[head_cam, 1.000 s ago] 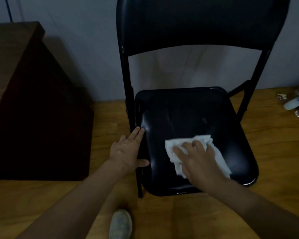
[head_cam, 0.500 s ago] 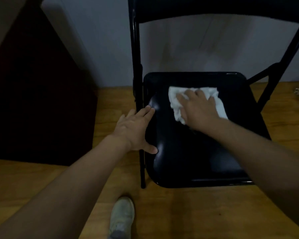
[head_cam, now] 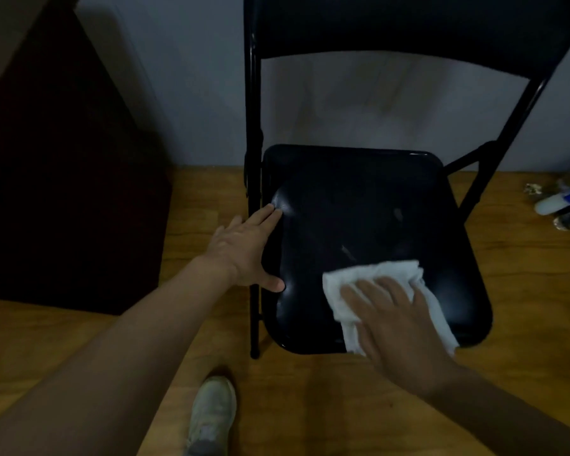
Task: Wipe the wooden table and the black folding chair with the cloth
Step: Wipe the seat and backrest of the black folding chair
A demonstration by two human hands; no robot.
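Observation:
The black folding chair (head_cam: 359,209) stands against the wall, its glossy seat facing me. A white cloth (head_cam: 379,274) lies on the front right part of the seat. My right hand (head_cam: 399,324) presses flat on the cloth with fingers spread and straight. My left hand (head_cam: 244,251) rests on the seat's left edge, fingers straight along the rim and thumb on the seat surface. The dark wooden table (head_cam: 56,179) is at the left, only its side and a corner of its top in view.
The floor (head_cam: 310,406) is wood. My shoe (head_cam: 213,413) stands in front of the chair's front left leg. A white bottle (head_cam: 560,200) and small items lie on the floor at the right by the wall.
My right hand has drawn the cloth from the back of the seat toward the front right edge. My left hand stays on the seat's left edge.

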